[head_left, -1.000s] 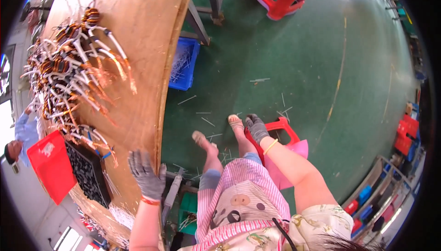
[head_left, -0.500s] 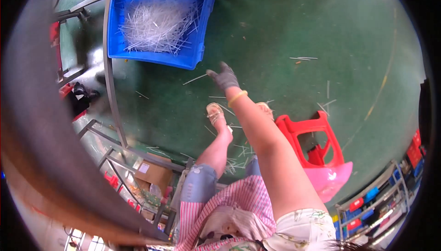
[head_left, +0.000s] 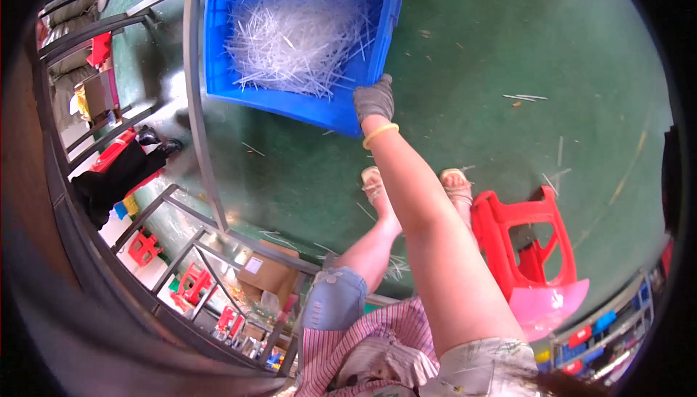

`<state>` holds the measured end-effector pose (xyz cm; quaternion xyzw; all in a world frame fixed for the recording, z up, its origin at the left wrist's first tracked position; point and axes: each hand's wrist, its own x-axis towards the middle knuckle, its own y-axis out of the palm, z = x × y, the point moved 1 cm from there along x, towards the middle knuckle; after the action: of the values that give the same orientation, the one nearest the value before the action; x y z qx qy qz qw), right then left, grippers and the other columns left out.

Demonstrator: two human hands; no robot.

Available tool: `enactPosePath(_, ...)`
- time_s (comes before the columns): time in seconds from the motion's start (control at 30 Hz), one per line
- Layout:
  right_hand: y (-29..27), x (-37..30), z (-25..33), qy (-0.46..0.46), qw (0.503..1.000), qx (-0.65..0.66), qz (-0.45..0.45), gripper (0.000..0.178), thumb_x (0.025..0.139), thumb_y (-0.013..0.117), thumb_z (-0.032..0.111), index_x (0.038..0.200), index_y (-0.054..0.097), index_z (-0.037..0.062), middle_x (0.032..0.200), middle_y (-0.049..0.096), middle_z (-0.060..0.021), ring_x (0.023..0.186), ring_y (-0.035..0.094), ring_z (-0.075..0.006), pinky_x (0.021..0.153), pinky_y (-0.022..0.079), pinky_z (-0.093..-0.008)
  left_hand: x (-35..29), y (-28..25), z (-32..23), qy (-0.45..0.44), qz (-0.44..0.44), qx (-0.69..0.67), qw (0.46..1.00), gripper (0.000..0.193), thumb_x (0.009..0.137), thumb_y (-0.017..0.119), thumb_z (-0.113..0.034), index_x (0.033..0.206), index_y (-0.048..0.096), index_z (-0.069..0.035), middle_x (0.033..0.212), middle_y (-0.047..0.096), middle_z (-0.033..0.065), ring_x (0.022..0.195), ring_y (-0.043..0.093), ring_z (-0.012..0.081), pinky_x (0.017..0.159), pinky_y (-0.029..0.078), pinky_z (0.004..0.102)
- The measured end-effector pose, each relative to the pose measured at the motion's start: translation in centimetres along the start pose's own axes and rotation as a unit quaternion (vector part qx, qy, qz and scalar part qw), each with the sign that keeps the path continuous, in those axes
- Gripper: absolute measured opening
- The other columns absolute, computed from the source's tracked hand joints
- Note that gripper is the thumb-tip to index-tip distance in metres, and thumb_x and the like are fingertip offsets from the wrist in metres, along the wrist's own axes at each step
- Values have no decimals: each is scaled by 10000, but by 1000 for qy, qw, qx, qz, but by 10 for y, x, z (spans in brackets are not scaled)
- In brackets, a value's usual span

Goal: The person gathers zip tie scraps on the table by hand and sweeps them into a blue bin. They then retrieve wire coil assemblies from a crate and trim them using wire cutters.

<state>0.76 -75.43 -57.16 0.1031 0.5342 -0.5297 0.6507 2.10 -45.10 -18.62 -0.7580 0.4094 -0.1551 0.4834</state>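
A blue plastic bin [head_left: 290,106] lies in the upper part of the view, filled with a loose heap of thin, clear-white plastic sticks or tubes [head_left: 298,38]. My right hand [head_left: 375,99], in a grey glove with a yellow band at the wrist, is closed over the rim at the bin's near right corner. Its fingertips are partly hidden behind the rim. My left hand does not show anywhere in the picture.
A grey metal frame [head_left: 197,107] runs along the bin's left side. A red plastic stool [head_left: 486,234] with a pink piece on it stands by my right foot. Loose sticks [head_left: 525,97] lie on the green floor. A cardboard box [head_left: 268,275] sits at lower left, near another person's dark-clothed legs [head_left: 116,179].
My right hand has reached from open air above the floor to the bin's rim and closed on it. The bin sits slightly farther from the frame post. The whole view has shifted.
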Motion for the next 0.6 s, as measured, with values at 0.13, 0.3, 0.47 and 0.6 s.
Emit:
enactPosePath(0.13, -101, -59, -21, 54, 995, -74, 33, 557, 749, 614, 285, 1239, 491, 51, 1082, 655, -239, 1055, 618, -391, 918, 474, -449, 31, -113, -29, 195, -7, 98, 976, 785, 936, 379, -591, 1436, 270, 4, 1426, 354, 245, 1290, 367, 445, 1084, 260, 572)
enactPosePath(0.3, -216, -99, -112, -18, 994, -103, -41, 498, 710, 631, 232, 1175, 556, 73, 1057, 664, -222, 998, 629, -402, 897, 484, -456, 22, -142, -56, 266, 5, 137, 954, 638, 960, 406, -414, 1430, 286, 1, 1377, 389, 296, 1270, 398, 491, 1067, 288, 625)
enactPosePath(0.47, -262, -161, -99, 31, 976, -210, -46, 487, 723, 681, 273, 1159, 580, 82, 1107, 649, -224, 1054, 615, -392, 900, 490, -451, 45, -167, -60, 254, 15, 131, 958, 594, 956, 450, -377, 1405, 329, -8, 1352, 456, 250, 1275, 419, 456, 1066, 296, 603)
enactPosePath(0.6, -273, -165, -130, 29, 955, -293, -26, 504, 732, 713, 309, 1162, 578, 84, 1088, 659, -216, 1030, 626, -388, 874, 501, -456, 34, -173, -43, 233, -3, 116, 965, 566, 942, 496, -336, 1389, 357, -19, 1349, 474, 223, 1265, 444, 427, 1071, 305, 577)
